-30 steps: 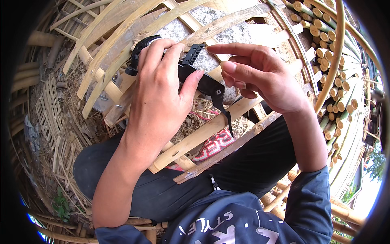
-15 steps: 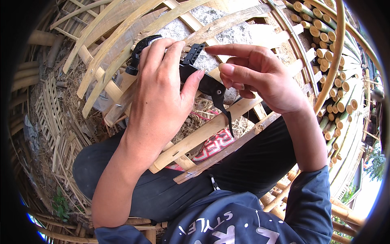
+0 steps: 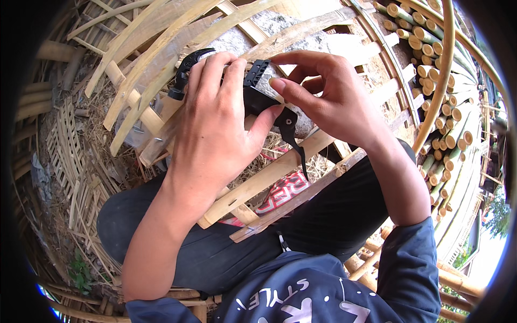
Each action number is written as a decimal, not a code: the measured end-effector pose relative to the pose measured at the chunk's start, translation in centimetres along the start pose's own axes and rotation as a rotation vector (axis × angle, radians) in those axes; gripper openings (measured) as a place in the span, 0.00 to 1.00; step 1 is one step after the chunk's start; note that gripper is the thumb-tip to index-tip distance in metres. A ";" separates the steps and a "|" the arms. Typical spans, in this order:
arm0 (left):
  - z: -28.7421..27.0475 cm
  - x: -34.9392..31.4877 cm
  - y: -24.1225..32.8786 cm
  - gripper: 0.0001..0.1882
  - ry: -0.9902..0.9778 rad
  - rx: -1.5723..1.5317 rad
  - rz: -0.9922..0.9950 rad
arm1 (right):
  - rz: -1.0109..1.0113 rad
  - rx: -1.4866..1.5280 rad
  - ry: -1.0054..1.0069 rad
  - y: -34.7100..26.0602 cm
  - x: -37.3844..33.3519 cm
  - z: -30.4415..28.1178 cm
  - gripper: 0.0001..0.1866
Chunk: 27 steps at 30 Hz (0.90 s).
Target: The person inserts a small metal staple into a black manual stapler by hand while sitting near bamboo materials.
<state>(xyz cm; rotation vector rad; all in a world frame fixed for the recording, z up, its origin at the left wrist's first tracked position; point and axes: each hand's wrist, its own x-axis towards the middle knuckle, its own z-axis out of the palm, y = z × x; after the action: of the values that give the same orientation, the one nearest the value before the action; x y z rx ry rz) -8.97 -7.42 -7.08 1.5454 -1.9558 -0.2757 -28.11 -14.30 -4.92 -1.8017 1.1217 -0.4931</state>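
Note:
My left hand (image 3: 215, 118) lies over a black hand tool, its fingers closed across the body and its thumb pressed along the near side. The tool shows a slotted black block (image 3: 257, 73) at its far side and a thin curved lever (image 3: 295, 141) pointing down toward my lap. To the left of my fingers sticks out a black curved, claw-like piece (image 3: 188, 70); my hand hides whether it joins the tool. At the block's right end my right hand (image 3: 331, 94) has its index fingertip, with the thumb just below. Anything between those fingers is too small to make out.
Curved bamboo strips (image 3: 132, 81) form an open frame around the tool, with a pale rough stone (image 3: 229, 40) beneath. Two flat slats (image 3: 269, 177) cross above my legs. Cut bamboo poles (image 3: 441, 107) are stacked at the right, and split bamboo (image 3: 86, 177) lies at the left.
My right hand has moved slightly left, its thumb coming up toward the slotted block and the fingers drawing closer together. My left thumb has shifted a little right along the tool.

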 end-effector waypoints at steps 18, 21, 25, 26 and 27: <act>-0.4 -0.2 0.0 0.39 -0.011 -0.112 -0.054 | 0.107 0.133 -0.028 -1.5 1.2 -0.1 0.09; -0.3 -0.5 0.0 0.39 0.011 -0.137 -0.067 | 0.119 0.188 -0.032 -1.5 0.8 0.1 0.09; -0.4 -0.5 0.1 0.40 0.025 -0.137 -0.039 | 0.103 0.218 -0.016 -1.5 0.8 0.2 0.09; -0.4 -0.5 0.1 0.40 0.026 -0.137 -0.039 | 0.107 0.226 -0.020 -1.4 0.8 0.1 0.09; -0.4 -0.5 0.2 0.40 0.018 -0.132 -0.044 | 0.105 0.225 -0.021 -1.4 0.9 0.1 0.09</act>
<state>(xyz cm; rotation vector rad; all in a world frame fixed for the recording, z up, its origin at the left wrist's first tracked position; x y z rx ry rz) -8.82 -6.84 -6.84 1.5019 -1.8525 -0.4003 -26.90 -14.75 -3.86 -1.5417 1.0950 -0.5156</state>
